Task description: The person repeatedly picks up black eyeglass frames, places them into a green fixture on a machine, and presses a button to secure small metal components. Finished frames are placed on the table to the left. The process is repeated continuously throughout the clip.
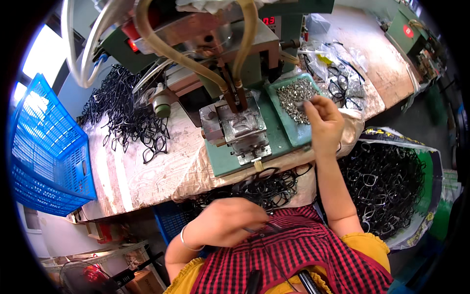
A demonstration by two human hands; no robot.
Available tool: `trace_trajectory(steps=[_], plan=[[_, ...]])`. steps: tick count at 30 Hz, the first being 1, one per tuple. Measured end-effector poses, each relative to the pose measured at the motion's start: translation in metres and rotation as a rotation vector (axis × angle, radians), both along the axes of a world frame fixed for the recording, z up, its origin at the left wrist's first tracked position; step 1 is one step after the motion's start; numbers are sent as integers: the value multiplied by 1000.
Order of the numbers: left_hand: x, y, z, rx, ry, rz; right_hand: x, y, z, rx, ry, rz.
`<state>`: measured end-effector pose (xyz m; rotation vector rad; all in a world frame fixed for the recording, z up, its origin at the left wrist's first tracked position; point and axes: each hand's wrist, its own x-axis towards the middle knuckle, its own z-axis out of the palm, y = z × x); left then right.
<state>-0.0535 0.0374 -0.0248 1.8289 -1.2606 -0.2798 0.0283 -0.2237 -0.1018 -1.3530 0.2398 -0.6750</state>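
My left hand (227,223), with a white bracelet at its wrist, is closed in front of the checked apron. A thin dark eyeglass frame (268,228) sticks out from its fingers; most of it is hidden. My right hand (325,122) is raised over the right side of a green tray (293,134), thumb and fingertips pinched on a small metal part. The tray holds a heap of small silvery metal parts (296,95). Left of it, a bench machine (240,122) has two brown hoses running down to upright copper-coloured electrodes above a metal fixture.
Black eyeglass frames are piled at the back left (127,108), and more lie below the bench edge (269,188). A blue plastic basket (49,161) stands at the left. On the right, a large sack (387,186) is full of frames. Bagged frames (338,78) lie behind the tray.
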Motion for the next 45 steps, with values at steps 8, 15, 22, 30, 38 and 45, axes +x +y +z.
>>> trace_trajectory(steps=[8,15,22,30,38,45], plan=[[40,41,-19,-885,335,793,8,34,42,-201,-81,352],[35,29,42,-841,-114,687,50,-17,-14,-1358,131,-202],[82,4,68,-665,-227,854,59,-32,-35,-1252,-91,-204],[42,37,-13,-809,-98,888,14,-27,-8,-519,118,70],[41,4,51,-821,-425,600,10,74,26,-284,-221,203],[89,8,37,-833,-348,737,9,78,35,-221,-316,294]])
